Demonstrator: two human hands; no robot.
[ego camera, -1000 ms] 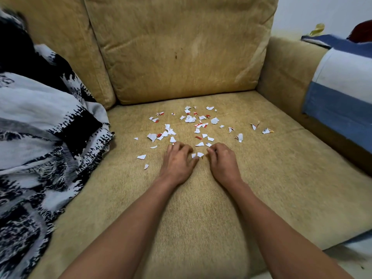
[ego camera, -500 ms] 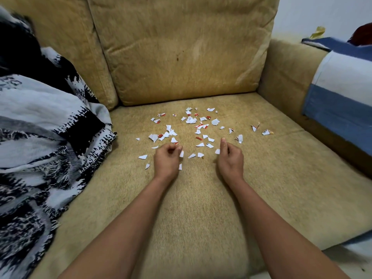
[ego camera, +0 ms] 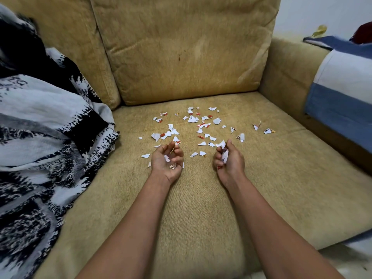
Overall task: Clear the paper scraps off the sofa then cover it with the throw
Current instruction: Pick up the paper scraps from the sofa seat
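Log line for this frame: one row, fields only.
phase: gathering paper scraps | left hand: cupped palm-up, holds some | right hand: grips some | sofa seat: most scraps lie here | throw: bunched at left, not spread

A plain white wall (ego camera: 322, 15) stands behind the worn tan fabric sofa (ego camera: 191, 57); pale floor (ego camera: 346, 266) shows below the sofa's front right corner.

White-and-red paper scraps (ego camera: 192, 119) scattered mid-seat on tan sofa (ego camera: 201, 202); black-and-white throw (ego camera: 40, 127) heaped left.
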